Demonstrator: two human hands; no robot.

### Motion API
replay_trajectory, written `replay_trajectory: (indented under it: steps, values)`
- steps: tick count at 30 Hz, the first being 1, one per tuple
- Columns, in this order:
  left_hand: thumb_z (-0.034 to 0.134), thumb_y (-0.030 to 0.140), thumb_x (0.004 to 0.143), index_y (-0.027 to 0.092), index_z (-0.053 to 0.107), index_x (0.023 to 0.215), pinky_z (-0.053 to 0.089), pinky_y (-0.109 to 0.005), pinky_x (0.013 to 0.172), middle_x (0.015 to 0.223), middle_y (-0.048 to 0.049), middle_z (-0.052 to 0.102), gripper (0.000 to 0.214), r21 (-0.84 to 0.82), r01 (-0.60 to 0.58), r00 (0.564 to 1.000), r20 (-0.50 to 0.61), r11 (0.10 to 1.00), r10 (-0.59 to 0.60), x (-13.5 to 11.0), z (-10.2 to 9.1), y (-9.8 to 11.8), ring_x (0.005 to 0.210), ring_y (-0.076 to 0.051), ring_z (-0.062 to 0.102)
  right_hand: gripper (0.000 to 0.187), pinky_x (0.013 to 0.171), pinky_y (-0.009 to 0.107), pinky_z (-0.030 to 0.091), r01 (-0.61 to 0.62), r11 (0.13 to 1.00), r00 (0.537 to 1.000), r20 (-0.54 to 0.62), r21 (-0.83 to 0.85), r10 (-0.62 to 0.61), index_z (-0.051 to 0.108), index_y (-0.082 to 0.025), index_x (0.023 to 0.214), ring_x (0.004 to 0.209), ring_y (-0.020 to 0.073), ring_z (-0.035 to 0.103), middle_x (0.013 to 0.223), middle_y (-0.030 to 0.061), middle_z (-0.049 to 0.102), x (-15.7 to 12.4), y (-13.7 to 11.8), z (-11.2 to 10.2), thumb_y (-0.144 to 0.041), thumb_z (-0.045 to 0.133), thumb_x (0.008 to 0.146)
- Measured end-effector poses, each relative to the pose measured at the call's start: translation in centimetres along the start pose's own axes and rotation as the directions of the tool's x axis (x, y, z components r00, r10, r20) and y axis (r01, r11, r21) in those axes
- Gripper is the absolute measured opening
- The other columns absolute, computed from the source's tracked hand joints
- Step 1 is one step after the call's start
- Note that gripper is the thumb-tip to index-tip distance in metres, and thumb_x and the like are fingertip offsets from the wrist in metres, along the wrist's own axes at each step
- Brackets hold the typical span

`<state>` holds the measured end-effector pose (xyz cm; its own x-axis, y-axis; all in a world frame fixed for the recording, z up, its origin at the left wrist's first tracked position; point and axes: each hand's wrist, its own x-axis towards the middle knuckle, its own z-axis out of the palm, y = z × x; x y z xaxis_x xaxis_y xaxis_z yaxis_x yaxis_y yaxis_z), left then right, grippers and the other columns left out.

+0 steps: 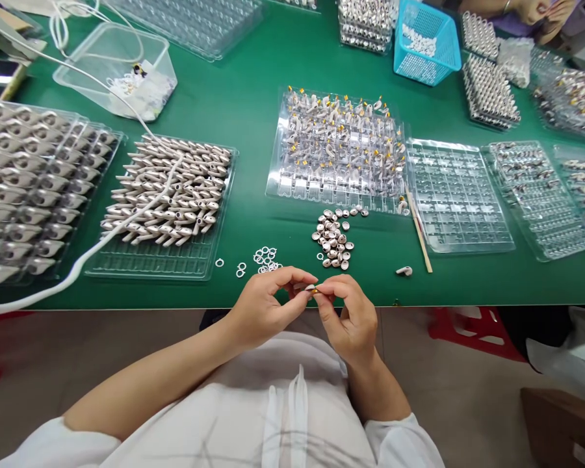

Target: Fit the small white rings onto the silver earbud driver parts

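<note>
My left hand [268,302] and my right hand [348,318] meet at the table's front edge, fingertips pinched together. Between them is a small earbud part [311,288] with an orange tab; the fingers hide most of it. Just beyond lies a loose pile of small silvery-beige earbud caps [332,237]. Several white plastic rings [266,257] are scattered near my left hand. To the right, a single earbud piece [404,271] rests on the green table. A clear tray [292,185] of white parts with orange tabs sits behind the caps.
On the left are a tray of beige stems [170,192], a tray of larger shells [24,188], a white cable [97,250] and a clear bin [163,78]. A wooden stick [422,240], blister tray [461,195] and blue basket [426,65] are right. Another person's hands [541,12] show at top right.
</note>
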<state>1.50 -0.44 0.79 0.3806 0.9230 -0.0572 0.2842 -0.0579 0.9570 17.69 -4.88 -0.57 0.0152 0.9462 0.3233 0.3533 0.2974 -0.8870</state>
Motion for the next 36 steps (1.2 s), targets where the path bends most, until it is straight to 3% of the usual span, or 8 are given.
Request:
replay_trajectory:
  steps: [4, 10, 19, 25, 36]
  values:
    - [0.059, 0.022, 0.082, 0.014, 0.069, 0.091, 0.052, -0.019, 0.06, 0.071, -0.0021, 0.069, 0.016, -0.002, -0.014, 0.999, -0.046, 1.0, 0.014, 0.0, 0.3, -0.1, 0.062, -0.011, 0.062, 0.023, 0.063, 0.029, 0.052, 0.051, 0.998, 0.998, -0.021, -0.03, -0.051, 0.06, -0.024, 0.103, 0.08, 0.0173, 0.062, 0.089, 0.0045, 0.065, -0.4, 0.0, 0.5, -0.008, 0.058, 0.086]
    - [0.062, 0.022, 0.079, 0.013, 0.07, 0.089, 0.056, -0.022, 0.064, 0.078, -0.005, 0.071, 0.016, -0.128, 0.092, 0.993, -0.066, 0.987, -0.101, 0.0, 0.7, 0.1, 0.069, -0.014, 0.067, 0.025, 0.065, 0.033, 0.054, 0.109, 0.989, 0.991, -0.072, -0.102, -0.117, 0.059, -0.024, 0.107, 0.079, 0.0187, 0.062, 0.089, 0.0058, 0.064, -0.9, 0.5, 0.7, -0.009, 0.056, 0.087]
    - [0.07, 0.028, 0.076, 0.013, 0.072, 0.094, 0.063, -0.025, 0.068, 0.082, -0.0052, 0.074, 0.023, -0.434, 0.271, 0.962, 0.091, 0.859, -0.257, 0.3, 0.3, 0.3, 0.072, -0.016, 0.07, 0.03, 0.069, 0.034, 0.055, 0.14, 0.979, 0.99, 0.024, -0.145, -0.138, 0.058, -0.025, 0.112, 0.08, 0.0185, 0.062, 0.093, 0.0066, 0.065, -0.6, 0.8, -0.5, -0.007, 0.054, 0.088]
    - [0.072, 0.025, 0.077, 0.014, 0.073, 0.098, 0.063, -0.027, 0.073, 0.087, -0.0068, 0.076, 0.024, -0.457, 0.29, 0.957, 0.152, 0.841, -0.247, 0.5, -0.4, 0.6, 0.073, -0.016, 0.071, 0.032, 0.068, 0.034, 0.055, 0.145, 0.973, 0.989, 0.024, -0.179, -0.143, 0.059, -0.025, 0.113, 0.08, 0.0189, 0.061, 0.092, 0.0067, 0.065, -0.3, 0.8, -0.7, -0.006, 0.055, 0.088]
    - [0.065, 0.025, 0.078, 0.011, 0.071, 0.093, 0.063, -0.023, 0.065, 0.081, -0.0053, 0.072, 0.022, -0.334, 0.243, 0.97, 0.056, 0.911, -0.238, 0.2, 0.7, -0.1, 0.068, -0.014, 0.069, 0.034, 0.069, 0.032, 0.054, 0.195, 0.967, 0.979, 0.083, -0.162, -0.184, 0.06, -0.027, 0.116, 0.081, 0.018, 0.061, 0.092, 0.0064, 0.063, -0.7, 1.1, -0.4, -0.008, 0.054, 0.089]
